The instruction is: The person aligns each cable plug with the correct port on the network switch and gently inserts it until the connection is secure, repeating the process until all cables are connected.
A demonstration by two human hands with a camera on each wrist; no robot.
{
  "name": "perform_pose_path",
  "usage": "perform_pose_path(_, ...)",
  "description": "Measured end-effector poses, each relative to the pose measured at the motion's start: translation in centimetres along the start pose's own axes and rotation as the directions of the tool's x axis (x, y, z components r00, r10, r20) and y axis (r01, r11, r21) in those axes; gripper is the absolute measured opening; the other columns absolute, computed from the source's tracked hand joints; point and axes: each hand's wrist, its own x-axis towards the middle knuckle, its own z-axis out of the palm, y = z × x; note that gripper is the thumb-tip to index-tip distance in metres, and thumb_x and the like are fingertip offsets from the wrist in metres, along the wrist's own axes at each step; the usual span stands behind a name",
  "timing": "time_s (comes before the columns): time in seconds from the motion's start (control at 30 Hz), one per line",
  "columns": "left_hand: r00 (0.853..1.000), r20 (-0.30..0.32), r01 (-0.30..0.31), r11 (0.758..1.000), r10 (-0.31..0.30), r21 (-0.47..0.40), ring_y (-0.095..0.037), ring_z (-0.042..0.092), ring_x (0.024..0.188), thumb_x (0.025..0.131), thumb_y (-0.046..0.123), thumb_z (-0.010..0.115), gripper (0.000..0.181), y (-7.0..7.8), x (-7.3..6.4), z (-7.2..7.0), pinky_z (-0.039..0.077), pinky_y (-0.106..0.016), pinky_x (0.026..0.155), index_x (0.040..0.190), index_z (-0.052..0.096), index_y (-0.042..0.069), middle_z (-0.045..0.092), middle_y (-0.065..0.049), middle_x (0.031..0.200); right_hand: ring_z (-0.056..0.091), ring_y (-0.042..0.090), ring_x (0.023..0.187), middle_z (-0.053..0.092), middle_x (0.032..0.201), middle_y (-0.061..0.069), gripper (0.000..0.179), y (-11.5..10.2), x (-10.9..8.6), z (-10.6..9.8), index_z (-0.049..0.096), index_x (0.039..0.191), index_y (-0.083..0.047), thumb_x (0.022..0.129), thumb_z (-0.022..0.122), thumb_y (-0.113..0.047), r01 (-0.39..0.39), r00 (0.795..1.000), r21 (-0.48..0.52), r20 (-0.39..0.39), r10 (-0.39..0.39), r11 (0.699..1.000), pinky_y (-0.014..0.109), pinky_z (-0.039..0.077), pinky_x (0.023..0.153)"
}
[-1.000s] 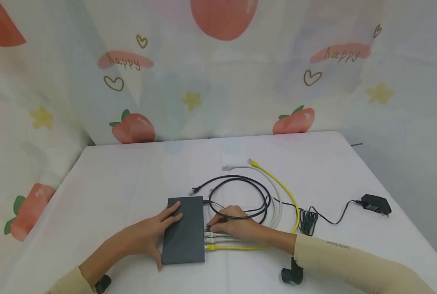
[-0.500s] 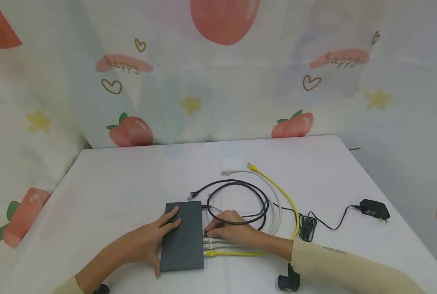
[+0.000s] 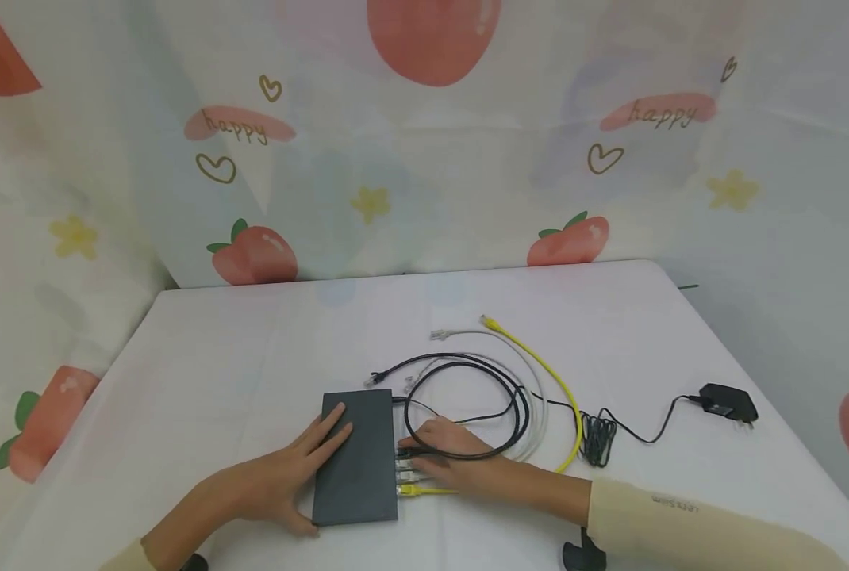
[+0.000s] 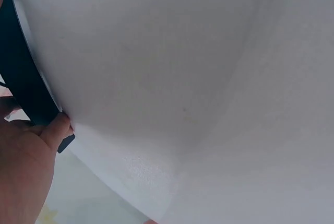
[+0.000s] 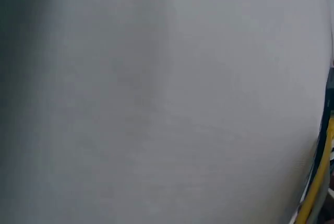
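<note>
Steadying black box (image 3: 356,460) w/ left hand (image 3: 282,476), right hand (image 3: 460,456) at plugs (image 3: 405,466)

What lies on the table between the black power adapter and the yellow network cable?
In the head view, a bundled coil of thin black cord lies between the black power adapter and the yellow network cable, its lead running to the adapter.

A matt, dark grey box (image 3: 356,456) with a smooth plastic-looking shell is lying on the counter (image 3: 253,349), which is wearing a smooth, pale matt cloth. The black cable (image 3: 467,365) is showing a faintly glossy rubbery jacket, as are the yellow cable (image 3: 546,369) and white cable (image 3: 524,373). Behind, a printed fabric backdrop (image 3: 424,159) is hanging softly creased.
</note>
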Motion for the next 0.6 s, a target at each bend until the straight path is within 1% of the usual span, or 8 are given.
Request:
perform_pose_path(0.07,1.0,-0.003,0.0,1.0,0.0,-0.003,-0.032,-0.002,0.14,0.068,0.061,0.074,0.122,0.1,-0.1,0.0,0.03,-0.051,0.103,0.153,-0.002,0.017,-0.02,-0.005,0.155,0.054,0.017,0.098,0.06,0.108,0.005,0.036,-0.5,-0.9,-0.3,0.062,0.118,0.001,0.088,0.065,-0.017,0.067,0.998,-0.152,-0.004,-0.068,0.986,0.03,0.045,0.082)
perform_pose_path(0.1,1.0,-0.007,-0.005,1.0,0.005,0.0,-0.032,-0.002,0.14,0.068,0.06,0.075,0.122,0.1,-0.2,0.0,0.03,-0.051,0.103,0.152,-0.002,0.017,-0.02,-0.006,0.155,0.052,0.021,0.104,0.058,0.115,0.008,0.041,-0.8,-1.4,-0.6,0.059,0.122,0.004,0.088,0.065,-0.018,0.084,0.996,-0.209,0.014,-0.083,0.974,0.034,0.044,0.087)
perform_pose_path(0.2,1.0,-0.017,-0.012,1.0,0.012,0.006,-0.032,-0.003,0.14,0.068,0.06,0.075,0.122,0.0,-0.4,0.0,0.03,-0.051,0.103,0.152,-0.001,0.015,-0.019,-0.007,0.155,0.044,0.029,0.121,0.048,0.133,0.015,0.053,-2.0,-2.9,-1.6,0.052,0.129,0.005,0.088,0.065,-0.027,0.075,0.993,-0.378,0.109,-0.036,0.923,0.04,0.038,0.098)
perform_pose_path(0.27,1.0,-0.022,-0.014,1.0,0.014,0.014,-0.033,-0.002,0.14,0.068,0.06,0.075,0.122,0.0,-0.5,0.0,0.03,-0.051,0.103,0.152,-0.001,0.014,-0.019,-0.007,0.155,0.039,0.031,0.128,0.042,0.14,0.017,0.057,-2.8,-3.8,-2.5,0.048,0.133,0.003,0.09,0.062,-0.031,0.087,0.981,-0.447,0.193,0.001,0.89,0.04,0.035,0.101)
perform_pose_path(0.37,1.0,-0.027,-0.015,1.0,0.016,0.019,-0.032,-0.001,0.14,0.068,0.06,0.076,0.123,0.0,-0.6,0.0,0.03,-0.05,0.103,0.152,-0.001,0.013,-0.018,-0.008,0.155,0.04,0.032,0.128,0.042,0.141,0.018,0.059,-3.8,-4.9,-3.8,0.045,0.135,0.002,0.091,0.061,-0.033,0.127,0.966,-0.483,0.26,0.004,0.866,0.04,0.037,0.1)
perform_pose_path(0.43,1.0,-0.025,-0.012,1.0,0.013,0.016,-0.031,-0.001,0.14,0.067,0.061,0.076,0.125,0.0,-0.7,0.1,0.03,-0.05,0.103,0.152,-0.001,0.013,-0.018,-0.008,0.155,0.044,0.028,0.125,0.044,0.139,0.015,0.056,-4.2,-5.5,-4.7,0.046,0.135,0.0,0.092,0.06,-0.033,0.168,0.962,-0.487,0.273,-0.033,0.857,0.038,0.04,0.098)
perform_pose_path(0.5,1.0,-0.023,-0.008,1.0,0.008,0.005,-0.03,0.0,0.141,0.066,0.063,0.074,0.125,0.0,-0.8,0.1,0.029,-0.049,0.104,0.152,-0.002,0.014,-0.018,-0.007,0.155,0.048,0.024,0.122,0.048,0.137,0.012,0.049,-4.5,-6.0,-5.7,0.051,0.132,-0.003,0.093,0.06,-0.032,0.213,0.961,-0.48,0.26,-0.094,0.851,0.035,0.043,0.094)
perform_pose_path(0.6,0.999,-0.03,0.014,1.0,-0.014,-0.028,-0.025,0.003,0.141,0.069,0.064,0.072,0.122,-0.1,-1.4,0.1,0.029,-0.045,0.105,0.152,-0.002,0.014,-0.015,-0.003,0.156,0.051,0.018,0.119,0.052,0.134,0.006,0.038,-4.3,-6.7,-7.3,0.058,0.127,-0.009,0.096,0.055,-0.031,0.25,0.961,-0.444,0.218,-0.167,0.861,0.031,0.046,0.09)
